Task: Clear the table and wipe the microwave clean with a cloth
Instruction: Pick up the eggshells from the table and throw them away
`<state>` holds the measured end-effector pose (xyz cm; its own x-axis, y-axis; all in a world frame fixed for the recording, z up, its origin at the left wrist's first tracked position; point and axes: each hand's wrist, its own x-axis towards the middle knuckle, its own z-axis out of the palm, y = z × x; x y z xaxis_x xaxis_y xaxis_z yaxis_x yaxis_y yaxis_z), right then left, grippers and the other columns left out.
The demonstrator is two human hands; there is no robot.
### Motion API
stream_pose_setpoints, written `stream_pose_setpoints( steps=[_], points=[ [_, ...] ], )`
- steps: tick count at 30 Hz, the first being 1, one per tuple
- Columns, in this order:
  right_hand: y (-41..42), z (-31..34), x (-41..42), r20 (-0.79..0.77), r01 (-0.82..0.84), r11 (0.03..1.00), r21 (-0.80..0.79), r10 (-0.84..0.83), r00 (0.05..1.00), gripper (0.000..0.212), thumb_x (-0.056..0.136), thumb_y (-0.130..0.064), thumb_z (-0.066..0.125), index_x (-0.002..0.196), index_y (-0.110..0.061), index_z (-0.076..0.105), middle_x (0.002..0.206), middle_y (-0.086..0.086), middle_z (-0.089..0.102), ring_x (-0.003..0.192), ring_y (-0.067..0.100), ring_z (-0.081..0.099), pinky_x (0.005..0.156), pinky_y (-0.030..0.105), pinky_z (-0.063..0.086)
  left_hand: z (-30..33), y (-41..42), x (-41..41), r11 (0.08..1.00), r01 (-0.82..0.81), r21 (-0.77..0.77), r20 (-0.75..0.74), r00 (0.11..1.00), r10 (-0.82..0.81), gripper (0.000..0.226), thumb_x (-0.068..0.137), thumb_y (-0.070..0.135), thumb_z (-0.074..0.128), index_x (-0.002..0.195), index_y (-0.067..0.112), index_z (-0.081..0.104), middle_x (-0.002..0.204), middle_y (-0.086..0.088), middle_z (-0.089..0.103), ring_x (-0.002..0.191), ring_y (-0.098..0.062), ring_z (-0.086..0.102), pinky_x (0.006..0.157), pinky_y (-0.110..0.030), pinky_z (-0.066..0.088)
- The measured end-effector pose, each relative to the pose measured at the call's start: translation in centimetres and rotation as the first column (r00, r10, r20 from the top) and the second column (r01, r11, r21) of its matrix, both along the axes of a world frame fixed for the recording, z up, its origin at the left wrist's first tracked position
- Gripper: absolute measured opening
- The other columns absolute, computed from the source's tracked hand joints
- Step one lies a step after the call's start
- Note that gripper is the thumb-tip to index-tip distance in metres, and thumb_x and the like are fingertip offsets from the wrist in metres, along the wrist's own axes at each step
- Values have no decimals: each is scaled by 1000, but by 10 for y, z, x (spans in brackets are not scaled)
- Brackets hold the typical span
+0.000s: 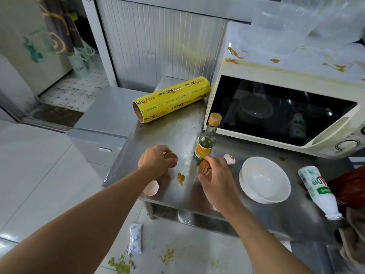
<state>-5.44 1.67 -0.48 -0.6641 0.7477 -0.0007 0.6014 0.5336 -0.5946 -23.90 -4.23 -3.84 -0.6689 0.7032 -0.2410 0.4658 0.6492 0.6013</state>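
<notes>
On the steel table [173, 133], my left hand [153, 160] grips a brown eggshell half [172, 159]. My right hand [214, 173] pinches another cracked brown eggshell [204, 167]. A pale shell half [152, 188] lies under my left wrist at the table's front edge. A white shell piece [229, 158] lies beside the glass bottle [207, 138] with a tan cap. A yolk smear [180, 178] sits between my hands. The white microwave [276, 72] stands at the back right, its top spotted with brown stains.
A yellow cling-film roll [171, 98] lies at the table's back. Stacked white bowls [264, 179] and a tipped white plastic bottle [318, 191] are on the right. A cloth [353, 234] hangs at the right edge. A packet [135, 238] and green mess lie on the floor.
</notes>
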Motion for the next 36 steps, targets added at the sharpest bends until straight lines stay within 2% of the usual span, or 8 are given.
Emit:
stream_pose_setpoints(
  steps=[4, 10, 14, 16, 23, 27, 32, 36],
  points=[
    [-14, 10, -3, 22, -20, 1000, 13, 19, 1000, 50, 92, -25, 56, 138, -17, 39, 134, 4, 42, 123, 16, 41, 98, 19, 31, 18, -23, 1, 997, -42, 66, 40, 998, 40, 19, 79, 30, 73, 94, 19, 67, 93, 1, 65, 85, -17, 60, 73, -32, 52],
    [-39, 18, -3, 32, -32, 999, -3, 32, 999, 51, 89, -19, 62, 137, -18, 43, 134, 5, 42, 125, 19, 41, 102, 22, 31, 28, -73, 13, 996, -65, 63, 95, 994, 59, 20, 80, 31, 71, 95, 20, 67, 96, 0, 66, 86, -17, 61, 78, -36, 54],
    [-47, 19, -2, 32, -26, 999, -29, 26, 999, 50, 88, -19, 63, 134, -20, 43, 134, 4, 41, 122, 20, 44, 99, 24, 34, 16, -91, 23, 999, -38, 36, -84, 996, 41, 25, 79, 42, 70, 97, 25, 68, 102, 6, 49, 90, -11, 49, 62, -20, 38],
    [-47, 15, -1, 30, -22, 999, -35, 23, 999, 50, 88, -20, 63, 134, -22, 44, 133, 3, 41, 120, 20, 44, 95, 21, 33, 8, -93, 26, 999, -38, 25, -102, 994, 41, 27, 78, 45, 70, 98, 27, 69, 104, 8, 45, 89, -10, 47, 61, -20, 36],
    [-46, -2, 2, 38, -20, 999, -29, 21, 999, 50, 87, -20, 65, 132, -22, 44, 129, 2, 42, 120, 19, 42, 91, 18, 30, -13, -93, 27, 993, -70, 94, -123, 989, 81, 34, 72, 45, 72, 105, 39, 64, 100, 11, 55, 83, -12, 54, 60, -24, 40],
    [-45, -7, 3, 35, -7, 999, -34, 8, 999, 51, 86, -19, 65, 132, -23, 45, 130, 2, 42, 121, 19, 43, 94, 21, 32, -18, -92, 25, 993, -99, 68, -142, 984, 108, 31, 71, 42, 75, 96, 31, 60, 95, 8, 60, 74, -11, 54, 52, -19, 34],
    [-41, -10, 5, 35, 14, 999, -34, -12, 999, 51, 86, -19, 65, 132, -23, 45, 130, 2, 42, 121, 19, 44, 97, 23, 34, -20, -85, 26, 993, -103, 55, -113, 988, 109, 52, 69, 44, 78, 108, 26, 50, 108, 3, 51, 90, -15, 60, 68, -33, 52],
    [-40, -14, 2, 32, 23, 999, -37, -22, 999, 51, 86, -19, 66, 133, -21, 45, 131, 2, 43, 122, 19, 44, 97, 21, 33, -18, -72, 28, 994, -96, 54, -128, 986, 102, 58, 69, 44, 77, 111, 24, 44, 114, 1, 48, 88, -16, 56, 68, -32, 51]
  ],
)
